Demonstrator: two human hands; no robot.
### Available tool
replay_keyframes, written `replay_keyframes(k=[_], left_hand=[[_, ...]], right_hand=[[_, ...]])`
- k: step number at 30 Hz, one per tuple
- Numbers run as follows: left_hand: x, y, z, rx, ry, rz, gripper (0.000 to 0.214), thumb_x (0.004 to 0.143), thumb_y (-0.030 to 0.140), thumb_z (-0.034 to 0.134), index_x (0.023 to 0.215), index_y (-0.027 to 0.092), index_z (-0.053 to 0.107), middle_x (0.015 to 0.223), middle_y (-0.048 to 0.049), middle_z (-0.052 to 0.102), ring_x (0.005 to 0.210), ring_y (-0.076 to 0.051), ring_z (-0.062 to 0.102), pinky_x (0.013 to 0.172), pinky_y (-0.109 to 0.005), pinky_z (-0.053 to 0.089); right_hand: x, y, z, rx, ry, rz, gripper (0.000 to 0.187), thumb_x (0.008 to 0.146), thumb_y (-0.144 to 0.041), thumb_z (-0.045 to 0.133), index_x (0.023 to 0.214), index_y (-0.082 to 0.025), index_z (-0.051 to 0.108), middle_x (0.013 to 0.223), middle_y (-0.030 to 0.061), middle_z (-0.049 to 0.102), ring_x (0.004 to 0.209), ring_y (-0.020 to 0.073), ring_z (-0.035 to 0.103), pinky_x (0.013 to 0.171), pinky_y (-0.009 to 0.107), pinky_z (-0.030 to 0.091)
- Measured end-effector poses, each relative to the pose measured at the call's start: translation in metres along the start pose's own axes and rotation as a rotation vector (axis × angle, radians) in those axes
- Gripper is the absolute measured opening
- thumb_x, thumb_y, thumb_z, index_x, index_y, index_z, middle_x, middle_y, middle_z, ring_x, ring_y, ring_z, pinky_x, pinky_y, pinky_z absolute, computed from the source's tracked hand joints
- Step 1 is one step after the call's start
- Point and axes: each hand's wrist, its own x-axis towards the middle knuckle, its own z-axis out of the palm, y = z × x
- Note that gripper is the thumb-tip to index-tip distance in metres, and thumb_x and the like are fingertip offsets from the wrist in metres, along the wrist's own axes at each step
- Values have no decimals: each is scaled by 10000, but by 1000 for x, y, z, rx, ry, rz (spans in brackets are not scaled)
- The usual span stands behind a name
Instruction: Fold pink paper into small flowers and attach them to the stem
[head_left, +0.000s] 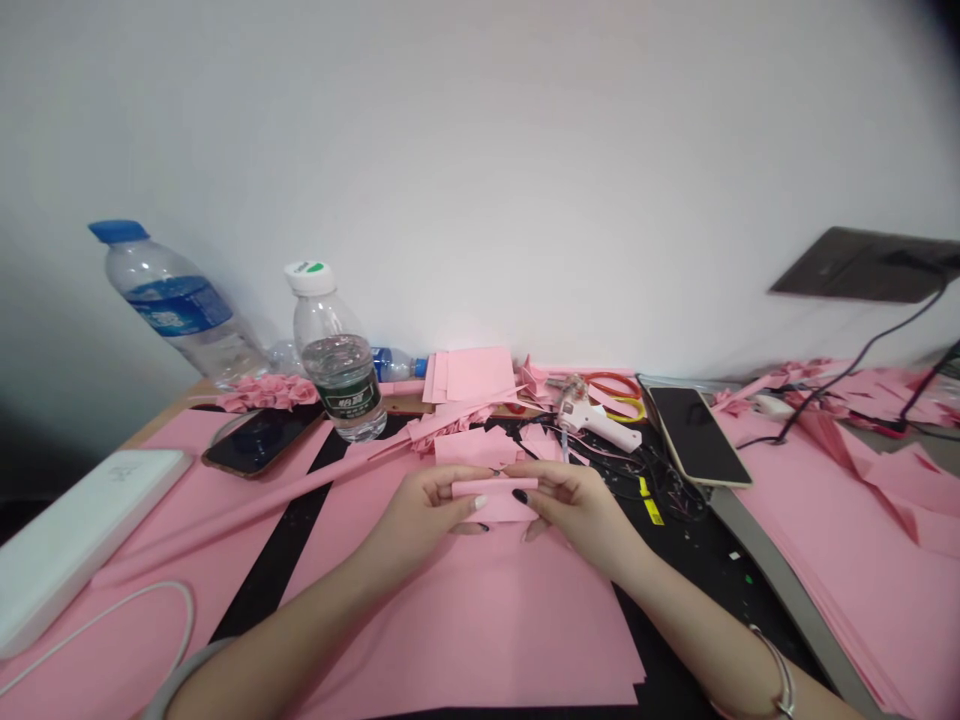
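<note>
Between my two hands is a small piece of pink paper (496,508), its upper edge rolled or folded over. My left hand (442,500) pinches its left end, thumb in front and fingers behind. At the right end, my right hand (559,500) grips it the same way, the dark-nailed thumb lying on the paper. Large pink sheets (465,630) lie under both hands. Just beyond the fingers are cut pink paper pieces (471,445) and a white glue gun (600,425).
Left stand a blue-capped bottle (180,305) and a white-capped water bottle (341,375), near a dark phone (262,440) and a white power bank (90,540). Another phone (699,437) lies right, beside black cables (675,490) and a pink paper stack (847,580). A wall socket (862,265) is behind.
</note>
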Motion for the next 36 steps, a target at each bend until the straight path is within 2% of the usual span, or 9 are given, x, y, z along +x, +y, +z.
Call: replay_keyframes(k=[5, 9, 15, 20, 33, 36], left_hand=[[1, 0, 0, -2, -14, 11, 329, 695, 253, 786, 1014, 179, 763, 1104, -82, 758, 967, -260, 720, 795, -408, 639], [1, -1, 0, -10, -11, 18, 344, 691, 266, 796, 1021, 175, 763, 1093, -84, 763, 956, -258, 722, 783, -395, 640], [1, -1, -1, -52, -8, -3, 359, 670, 275, 816, 1011, 177, 763, 1044, -76, 772, 953, -256, 720, 783, -385, 637], [1, 0, 0, -72, -23, -9, 373, 675, 278, 814, 1028, 173, 759, 1085, -85, 762, 971, -260, 720, 795, -389, 634], [2, -2, -1, -51, -22, 9, 341, 669, 253, 811, 997, 175, 765, 1052, -76, 769, 949, -254, 720, 796, -401, 633], [1, -2, -1, -54, -17, -2, 357, 660, 256, 820, 1002, 171, 763, 1036, -75, 773, 946, -251, 720, 797, -396, 633]], right_hand=[[-1, -1, 0, 30, 13, 10, 292, 740, -263, 749, 1024, -220, 796, 598, -55, 560, 550, 112, 569, 640, 332, 642], [0, -3, 1, 45, 26, 20, 279, 732, -245, 752, 1006, -207, 790, 589, -63, 546, 554, 105, 565, 634, 317, 641], [0, -4, 1, 107, 31, 55, 351, 710, -245, 784, 1056, -197, 757, 718, -27, 663, 619, 116, 616, 614, 297, 640], [-1, -4, 1, 148, 17, 27, 318, 721, -225, 777, 1036, -195, 751, 768, -15, 696, 670, 120, 646, 626, 273, 637], [0, -1, 2, 79, 63, 13, 275, 704, -200, 751, 978, -213, 767, 731, -16, 709, 646, 140, 662, 628, 299, 646], [0, -2, 2, 78, 56, 14, 271, 707, -213, 751, 978, -213, 767, 742, -8, 717, 693, 160, 688, 638, 306, 650]])
